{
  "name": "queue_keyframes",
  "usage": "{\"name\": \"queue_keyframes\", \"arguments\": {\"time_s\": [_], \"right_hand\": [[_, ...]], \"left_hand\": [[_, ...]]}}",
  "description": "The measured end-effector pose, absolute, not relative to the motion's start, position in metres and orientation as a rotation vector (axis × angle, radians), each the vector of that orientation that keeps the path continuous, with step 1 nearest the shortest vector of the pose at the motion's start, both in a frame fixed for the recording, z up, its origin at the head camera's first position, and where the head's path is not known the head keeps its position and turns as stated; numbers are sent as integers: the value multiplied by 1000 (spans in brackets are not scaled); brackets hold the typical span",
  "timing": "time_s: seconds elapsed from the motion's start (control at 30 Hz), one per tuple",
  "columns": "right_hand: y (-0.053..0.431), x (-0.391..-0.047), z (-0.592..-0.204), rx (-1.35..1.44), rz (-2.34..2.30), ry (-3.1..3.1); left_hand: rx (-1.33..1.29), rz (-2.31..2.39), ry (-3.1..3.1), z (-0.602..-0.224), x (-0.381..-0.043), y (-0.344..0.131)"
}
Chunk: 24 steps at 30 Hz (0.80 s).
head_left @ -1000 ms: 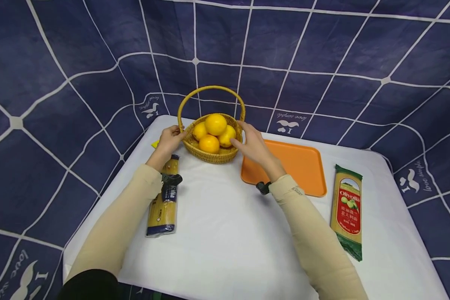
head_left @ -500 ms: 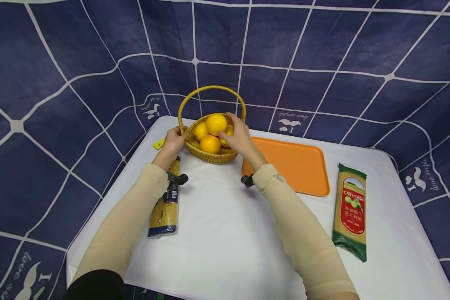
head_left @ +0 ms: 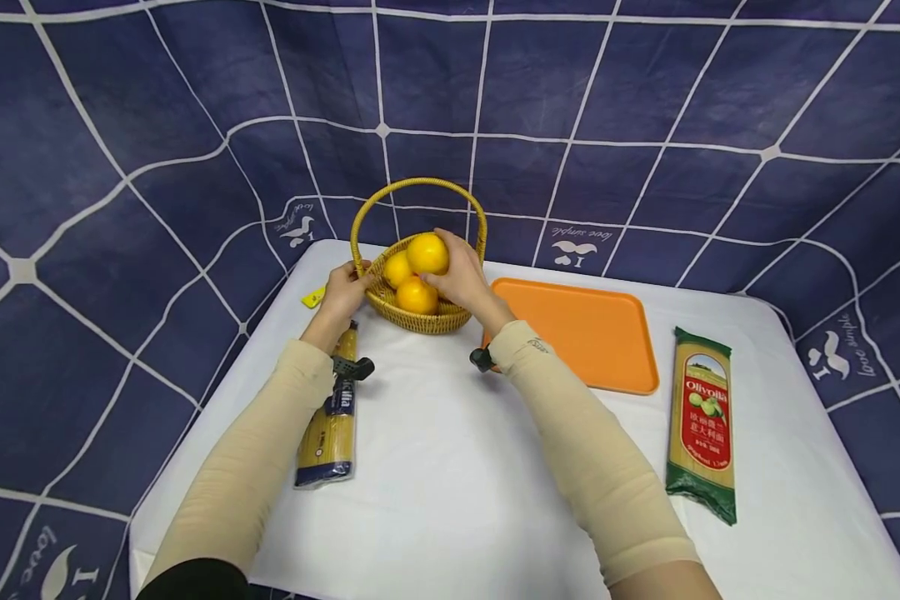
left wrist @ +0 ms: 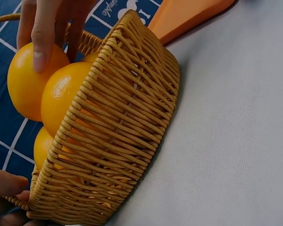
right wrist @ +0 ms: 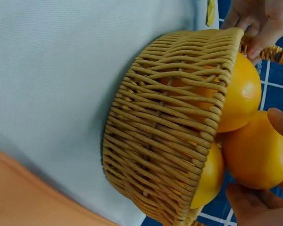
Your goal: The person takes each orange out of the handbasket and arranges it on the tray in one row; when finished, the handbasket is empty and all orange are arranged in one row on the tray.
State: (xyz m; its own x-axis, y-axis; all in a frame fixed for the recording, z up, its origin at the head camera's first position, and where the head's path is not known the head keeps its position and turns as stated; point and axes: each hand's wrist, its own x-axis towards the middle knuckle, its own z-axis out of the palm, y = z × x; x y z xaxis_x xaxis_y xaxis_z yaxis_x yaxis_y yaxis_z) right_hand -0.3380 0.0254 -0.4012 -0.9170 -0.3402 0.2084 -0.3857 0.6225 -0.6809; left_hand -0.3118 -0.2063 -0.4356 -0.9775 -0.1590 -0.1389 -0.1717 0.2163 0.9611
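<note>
Right hand (head_left: 461, 271) gripped the top orange (head_left: 427, 253), thumb on one side and fingers on the other, above the basket (head_left: 420, 321). Left hand (head_left: 341, 296) pinched the basket's rim at the left foot of the handle (head_left: 420, 182), thumb inside, apparently to steady it. Basket stood upright on the table (head_left: 450, 500).

Fruit count: head view showed the gripped orange plus a front orange (head_left: 417, 296) and a left orange (head_left: 398, 270). Left wrist view added a sliver of a fourth orange (left wrist: 92, 57), low behind the rim; in the head view the right hand probably hid it.

Progress, as judged: hold on the first orange made, basket braced. Lift-out not yet done; the held orange lay close against its neighbours, and whether it had parted from them could not be told. All fruit seen was at or in the basket, so the work looked barely begun, with the other three not yet handled.

Surroundings: orange tray (head_left: 577, 333) near the basket, on its right. Blue pack (head_left: 326, 442) lay partly under the left wrist; green pack (head_left: 701, 425) lay well apart, right of the tray. Neither was touched by a hand.
</note>
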Motion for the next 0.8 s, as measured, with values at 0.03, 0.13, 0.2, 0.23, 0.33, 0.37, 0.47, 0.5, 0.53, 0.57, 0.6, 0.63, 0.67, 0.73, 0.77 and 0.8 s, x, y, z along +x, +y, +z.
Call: {"name": "queue_keyframes", "arguments": {"time_s": [0.03, 0.13, 0.2, 0.23, 0.33, 0.37, 0.47, 0.5, 0.53, 0.57, 0.6, 0.63, 0.67, 0.73, 0.77, 0.8], "right_hand": [[25, -338, -403, 613, 1202, -2769], [21, -338, -409, 580, 1249, -2728], [18, -337, -412, 573, 1272, -2687], [17, -337, -413, 573, 1273, -2669], [18, -336, -412, 577, 1258, -2627], [20, -336, -412, 573, 1252, -2619], [25, -333, -409, 561, 1237, -2600], [28, -332, -408, 559, 1235, -2591], [30, -331, -406, 559, 1234, -2578], [33, -330, -405, 559, 1235, -2566], [36, -328, -403, 559, 1238, -2553], [39, -327, -401, 557, 1237, -2542], [43, -325, -398, 556, 1239, -2531], [50, -319, -394, 552, 1251, -2511], [54, -317, -391, 550, 1252, -2504], [58, -314, -389, 548, 1254, -2498]], "left_hand": [[-332, 1919, 2445, -435, -311, -206], [-322, 1883, 2448, -435, -309, -210], [-315, 1868, 2456, -435, -307, -213], [-314, 1863, 2459, -435, -306, -214], [-304, 1873, 2456, -436, -307, -213], [-300, 1881, 2451, -436, -307, -212], [-299, 1899, 2437, -437, -308, -209], [-302, 1905, 2434, -437, -309, -209], [-304, 1907, 2434, -437, -309, -208], [-307, 1905, 2438, -437, -309, -207], [-312, 1904, 2440, -437, -310, -207], [-314, 1905, 2443, -437, -310, -206], [-315, 1905, 2445, -437, -310, -206], [-316, 1908, 2446, -438, -311, -205], [-318, 1914, 2444, -438, -311, -205], [-320, 1919, 2441, -438, -311, -205]]}}
